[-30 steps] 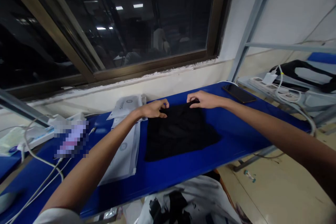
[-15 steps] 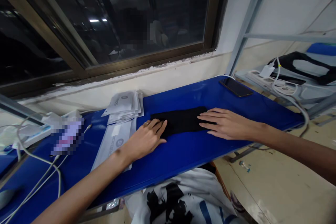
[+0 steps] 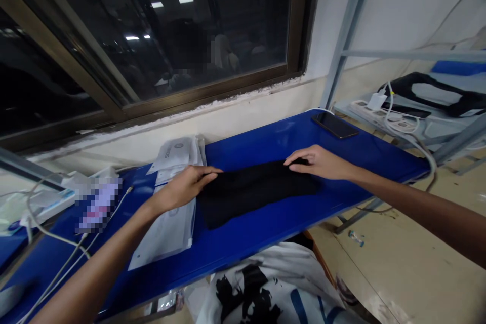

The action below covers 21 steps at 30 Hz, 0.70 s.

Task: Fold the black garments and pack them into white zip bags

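One piece of black cloth point(image 3: 256, 192) stretches below and between the fingertips of the two hands, lying over the blue tabletop point(image 3: 235, 245) as a long, wide strip. It is dark and plain, with soft, slightly wavy edges; its folds are hard to tell in so deep a black. The end under the left fingertips is deeper and reaches nearer the person, while the other end runs a little past the right fingertips. The left hand point(image 3: 188, 183) comes in from the side with its back mostly upward, thumb and fingers nearly together, pinching the cloth's far left corner. The right hand point(image 3: 326, 162) is arched, its index finger extended and its thumb just below, with a small gap that holds the far edge of the cloth. Both forearms slant inward from the near side, the elbows spread wide. Just beyond the left fingers sits a stack of printed plastic bags point(image 3: 176, 154), and a larger flat bag point(image 3: 163, 238) lies below that hand, toward the person. Beyond the right fingers, near the table's far corner, a dark phone point(image 3: 336, 125) lies flat. Farther out past them, a white power strip point(image 3: 379, 115) rests on a neighboring surface.
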{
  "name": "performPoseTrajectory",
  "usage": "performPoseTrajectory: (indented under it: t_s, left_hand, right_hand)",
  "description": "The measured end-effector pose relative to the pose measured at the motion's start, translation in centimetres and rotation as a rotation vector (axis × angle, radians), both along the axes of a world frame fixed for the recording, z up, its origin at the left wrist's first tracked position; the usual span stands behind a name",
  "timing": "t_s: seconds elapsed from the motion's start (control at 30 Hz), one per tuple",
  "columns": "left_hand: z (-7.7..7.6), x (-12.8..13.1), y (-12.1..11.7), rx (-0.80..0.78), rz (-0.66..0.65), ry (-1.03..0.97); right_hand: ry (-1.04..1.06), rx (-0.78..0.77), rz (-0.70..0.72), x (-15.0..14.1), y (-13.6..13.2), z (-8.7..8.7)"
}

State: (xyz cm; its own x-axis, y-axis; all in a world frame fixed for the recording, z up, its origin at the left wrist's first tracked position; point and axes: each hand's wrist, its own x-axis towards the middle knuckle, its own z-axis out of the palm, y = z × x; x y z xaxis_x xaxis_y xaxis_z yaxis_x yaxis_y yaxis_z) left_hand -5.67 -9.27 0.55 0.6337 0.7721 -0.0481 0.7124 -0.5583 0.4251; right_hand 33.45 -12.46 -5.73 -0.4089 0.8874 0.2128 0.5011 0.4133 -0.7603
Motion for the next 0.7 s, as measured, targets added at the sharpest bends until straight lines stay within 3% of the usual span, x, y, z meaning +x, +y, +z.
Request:
performPoseTrajectory:
  t_s: [0.1, 0.2, 0.33, 0.47, 0.57, 0.7]
  left_hand:
    - [-1.5, 1.4, -0.4, 0.222, -0.040, 0.087]
    - [-2.6, 3.3, -1.4, 0.397, -0.103, 0.165]
    - [-2.9, 4.0, -1.8, 0.253, -0.125, 0.311]
    - [-2.0, 2.9, -1.2, 0.090, -0.116, 0.164]
    - [-1.2, 2.9, -1.0, 0.153, -0.076, 0.096]
    - [-1.9, 4.6, -1.2, 0.346, -0.175, 0.146]
  right_hand:
    - [-0.105, 0.087, -0.024, -0.3, 1.0, -1.6]
    - [-0.213, 0.207, -0.067, -0.4, 1.4, -2.2]
    - [-0.261, 0.200, -0.007, -0.3, 1.3, -1.5]
    - [-0.224, 0.144, 0.033, 0.3, 1.2, -0.5]
    - [-0.225, 0.110, 0.036, 0.6, 1.2, 0.1]
    - [-0.252, 0.114, 0.037, 0.4, 1.4, 0.3]
